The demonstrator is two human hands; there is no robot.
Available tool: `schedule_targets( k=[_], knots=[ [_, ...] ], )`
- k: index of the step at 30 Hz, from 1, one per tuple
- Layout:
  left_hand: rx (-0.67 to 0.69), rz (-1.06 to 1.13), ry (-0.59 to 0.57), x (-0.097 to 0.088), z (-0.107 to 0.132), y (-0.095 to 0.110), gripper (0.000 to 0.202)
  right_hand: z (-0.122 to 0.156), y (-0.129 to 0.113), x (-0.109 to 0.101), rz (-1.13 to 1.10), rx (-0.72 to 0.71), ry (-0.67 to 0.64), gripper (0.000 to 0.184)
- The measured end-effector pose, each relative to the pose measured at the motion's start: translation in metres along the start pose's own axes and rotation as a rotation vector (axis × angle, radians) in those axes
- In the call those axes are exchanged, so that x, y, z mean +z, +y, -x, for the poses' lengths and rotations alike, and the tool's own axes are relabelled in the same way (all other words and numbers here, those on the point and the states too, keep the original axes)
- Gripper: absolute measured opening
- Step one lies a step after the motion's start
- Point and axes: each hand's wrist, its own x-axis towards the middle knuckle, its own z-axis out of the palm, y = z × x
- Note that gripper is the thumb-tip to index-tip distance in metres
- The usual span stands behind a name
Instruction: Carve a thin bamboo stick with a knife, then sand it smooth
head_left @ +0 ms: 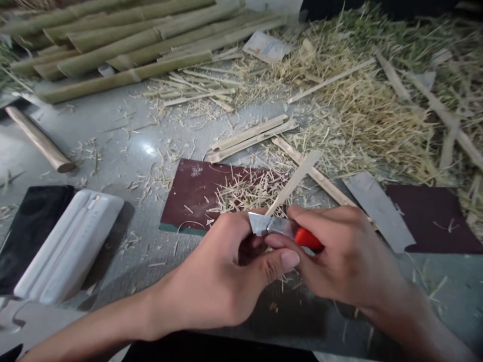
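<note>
From the head camera, with the grip as the clock's centre: here's the right hand [341, 254], closed firmly on a knife with a short silvery metal blade [258, 224] and a bright red handle [308, 240], blade tip pointing toward nine. The left hand [222, 274] is curled tight just beside it, thumb reaching across toward three, below the blade and against the right hand's fingers. And there's the workpiece, a pale, flat, thin bamboo strip [296, 181], held in the left hand and rising out of the grip toward one o'clock! Its lower end slips behind the blade, so exactly where the fingers pinch it is hidden; the upper length stands free above both hands. Beyond the knuckles, between ten and eleven, sits a dark red-brown rectangular board [186, 188], heaped toward twelve with fine pale wood shavings [256, 191]. Near twelve, further out, two pale split bamboo pieces [251, 138] lie side by side. Between two and three there's a flat grey slat [381, 211], overlapping a dark red-brown flat piece [433, 216]. Over at nine, a white rounded block [71, 246] rests against a black flat object [32, 236]; toward eleven, long green bamboo lengths [151, 37] are piled up.
</note>
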Motion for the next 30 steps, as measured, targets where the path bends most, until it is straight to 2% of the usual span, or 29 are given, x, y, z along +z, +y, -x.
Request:
schedule_targets(
  k=[4, 8, 11, 14, 21, 30],
  knots=[
    [0.036, -0.071, -0.068, -0.001, -0.006, 0.004, 0.025, -0.001, 0.005, 0.003, 0.000, -0.015, -0.004, 0.038],
    [0.068, -0.116, -0.087, -0.004, -0.013, 0.011, 0.025, 0.000, 0.009, 0.009, -0.051, -0.005, -0.024, 0.038],
    [0.068, -0.110, -0.115, -0.005, -0.018, 0.015, 0.022, 0.000, 0.011, 0.011, -0.061, 0.001, 0.042, 0.037],
    [0.048, -0.071, -0.108, -0.003, -0.023, 0.010, 0.023, 0.001, 0.012, 0.013, 0.035, -0.018, 0.136, 0.035],
    [-0.022, 0.027, -0.138, -0.001, -0.030, -0.008, 0.018, 0.003, 0.010, 0.020, 0.203, -0.002, 0.222, 0.036],
    [-0.044, 0.233, -0.144, 0.001, -0.028, -0.006, 0.023, 0.006, 0.007, 0.021, 0.246, -0.002, 0.219, 0.034]
  ],
)
